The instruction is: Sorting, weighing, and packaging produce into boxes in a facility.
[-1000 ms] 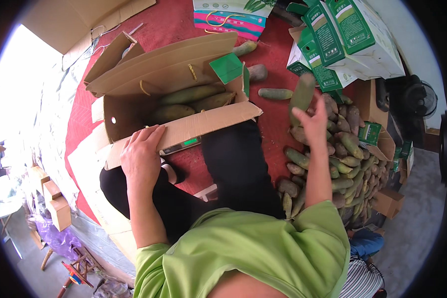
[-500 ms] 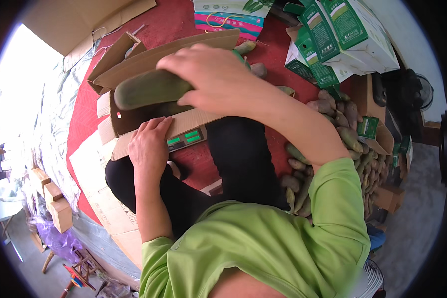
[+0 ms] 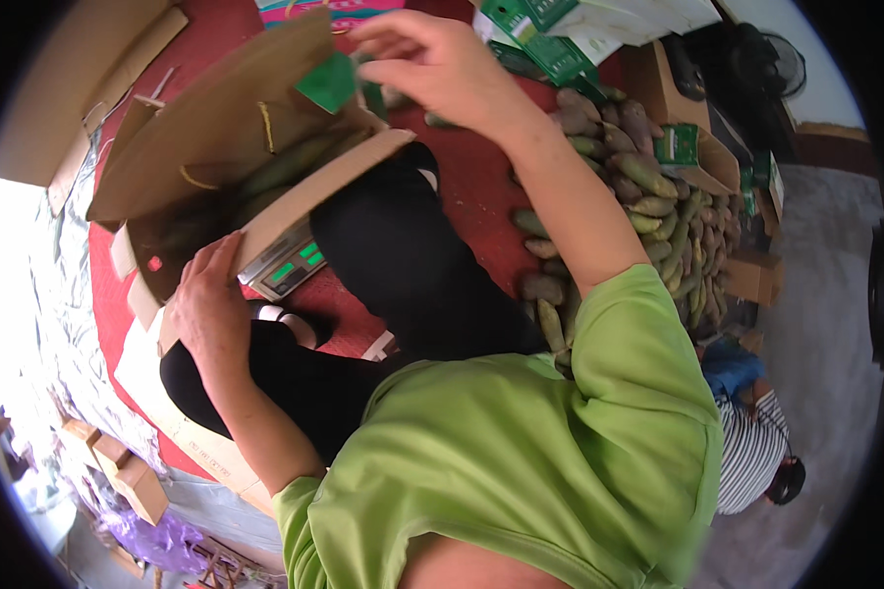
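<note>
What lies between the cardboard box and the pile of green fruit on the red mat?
In the head view, the person's black-clad knee lies between the cardboard box and the fruit pile, with bare red mat beside it.

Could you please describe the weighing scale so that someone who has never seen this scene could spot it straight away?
Start at the big open cardboard box on the red mat. The scale sits under its near flap, just right of the left hand. It is the only metal-grey thing there, with small glowing green displays on its front.
</note>
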`<state>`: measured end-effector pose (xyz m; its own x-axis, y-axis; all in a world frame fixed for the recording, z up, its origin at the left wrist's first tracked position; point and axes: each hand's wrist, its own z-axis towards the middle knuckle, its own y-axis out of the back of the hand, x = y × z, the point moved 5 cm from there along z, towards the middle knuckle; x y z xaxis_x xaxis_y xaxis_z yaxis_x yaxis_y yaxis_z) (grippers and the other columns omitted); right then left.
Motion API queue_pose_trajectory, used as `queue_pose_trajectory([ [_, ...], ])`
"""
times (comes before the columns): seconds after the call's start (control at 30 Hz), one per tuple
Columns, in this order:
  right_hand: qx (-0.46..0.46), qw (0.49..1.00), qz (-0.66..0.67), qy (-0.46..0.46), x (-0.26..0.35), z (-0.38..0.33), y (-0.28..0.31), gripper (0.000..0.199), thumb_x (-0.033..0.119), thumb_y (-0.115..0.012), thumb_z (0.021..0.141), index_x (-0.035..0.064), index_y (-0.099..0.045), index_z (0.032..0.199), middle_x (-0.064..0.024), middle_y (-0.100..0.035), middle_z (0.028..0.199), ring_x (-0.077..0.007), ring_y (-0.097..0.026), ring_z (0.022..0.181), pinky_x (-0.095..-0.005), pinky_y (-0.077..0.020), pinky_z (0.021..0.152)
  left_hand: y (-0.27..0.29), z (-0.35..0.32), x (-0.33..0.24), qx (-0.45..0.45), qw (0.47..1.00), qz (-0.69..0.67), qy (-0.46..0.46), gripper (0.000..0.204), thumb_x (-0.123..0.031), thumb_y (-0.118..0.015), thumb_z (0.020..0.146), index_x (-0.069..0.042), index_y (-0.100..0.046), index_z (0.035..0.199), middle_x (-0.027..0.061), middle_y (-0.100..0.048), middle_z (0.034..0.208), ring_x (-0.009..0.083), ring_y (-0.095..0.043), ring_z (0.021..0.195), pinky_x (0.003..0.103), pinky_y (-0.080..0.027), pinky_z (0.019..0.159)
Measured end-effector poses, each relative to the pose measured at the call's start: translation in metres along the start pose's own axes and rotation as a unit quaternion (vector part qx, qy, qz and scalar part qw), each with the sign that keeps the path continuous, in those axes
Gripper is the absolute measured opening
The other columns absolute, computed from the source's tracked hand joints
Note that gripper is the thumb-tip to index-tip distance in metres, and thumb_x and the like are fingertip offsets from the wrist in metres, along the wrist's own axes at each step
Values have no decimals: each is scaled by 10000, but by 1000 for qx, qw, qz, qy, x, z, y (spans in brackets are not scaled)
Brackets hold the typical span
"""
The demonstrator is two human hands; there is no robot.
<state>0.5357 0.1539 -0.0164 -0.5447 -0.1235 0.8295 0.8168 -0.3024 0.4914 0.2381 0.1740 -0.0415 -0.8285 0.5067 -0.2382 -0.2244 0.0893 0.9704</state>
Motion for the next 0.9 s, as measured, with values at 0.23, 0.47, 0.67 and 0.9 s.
queue_pose_trajectory([
  [0.23, -39, 953, -164, -252, -176, -176, 74, 311, 170, -673, 811, 18, -627, 1079, -130, -681, 973, -239, -658, 859, -347, -518, 751, -6, 1, 0, 5, 1000, -5, -28, 466, 96, -493, 752, -106, -645, 1143, 90, -641, 1113, 297, -612, 1004, 391, -486, 851],
  [0.47, 121, 825, -301, -463, -272, -384, 65, 187, 141, -667, 755, 57, -665, 922, -176, -659, 876, -347, -635, 882, -439, -496, 795, -9, -1, 1, 15, 1000, 7, 2, 410, 90, -504, 792, -81, -651, 1135, 102, -647, 1115, 291, -615, 1028, 371, -490, 868],
  [0.67, -118, 762, -353, -529, -240, -469, 90, 268, 110, -702, 714, 67, -642, 971, -133, -627, 977, -335, -597, 972, -413, -482, 851, -12, 2, -2, 5, 999, -42, -23, 397, 98, -506, 809, -60, -648, 1145, 115, -652, 1092, 273, -622, 1022, 365, -484, 883],
  [0.9, 12, 716, -451, -532, -239, -460, 97, 333, 156, -608, 821, 88, -564, 1144, -164, -551, 1157, -343, -590, 1016, -407, -482, 883, -14, 2, 6, -3, 998, -38, -59, 412, 111, -493, 803, -44, -641, 1155, 128, -649, 1094, 279, -618, 1027, 358, -466, 905],
])
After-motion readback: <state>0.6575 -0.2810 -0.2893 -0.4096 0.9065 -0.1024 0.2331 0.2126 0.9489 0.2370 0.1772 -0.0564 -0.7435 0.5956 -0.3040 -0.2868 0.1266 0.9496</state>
